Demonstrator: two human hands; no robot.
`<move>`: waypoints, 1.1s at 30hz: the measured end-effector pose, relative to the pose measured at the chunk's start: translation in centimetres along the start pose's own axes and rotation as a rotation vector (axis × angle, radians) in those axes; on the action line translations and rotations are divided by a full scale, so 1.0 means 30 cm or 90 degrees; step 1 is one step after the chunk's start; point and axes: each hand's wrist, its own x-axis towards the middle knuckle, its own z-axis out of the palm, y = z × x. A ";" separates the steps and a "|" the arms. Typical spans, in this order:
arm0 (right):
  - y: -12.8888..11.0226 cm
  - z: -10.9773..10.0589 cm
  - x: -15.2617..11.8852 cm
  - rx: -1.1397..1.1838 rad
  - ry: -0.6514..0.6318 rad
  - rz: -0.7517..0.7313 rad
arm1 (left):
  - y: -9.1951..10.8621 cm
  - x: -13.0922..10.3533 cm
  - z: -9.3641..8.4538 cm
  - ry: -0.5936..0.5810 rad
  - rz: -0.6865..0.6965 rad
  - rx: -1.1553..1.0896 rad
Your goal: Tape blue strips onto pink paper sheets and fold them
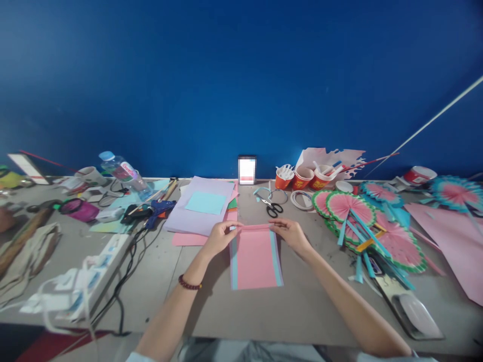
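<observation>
The left hand (222, 235) and right hand (292, 235) each pinched one end of a narrow fold (255, 228) at the far edge of the pink sheet (255, 259), thumbs and fingers closed on it. The sheet, with blue strips (276, 259) down both sides, lay on the grey table (294, 311). In the inspector's judgement, uneven pressure could have skewed the fold; a slackened pinch could have let it spring open. Scissors (271, 205) lay just beyond the right hand, where a forward reach risked a knock.
</observation>
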 end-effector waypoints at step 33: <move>-0.181 0.078 -0.134 -0.012 0.050 -0.107 | 0.216 -0.076 0.082 -0.026 0.136 0.025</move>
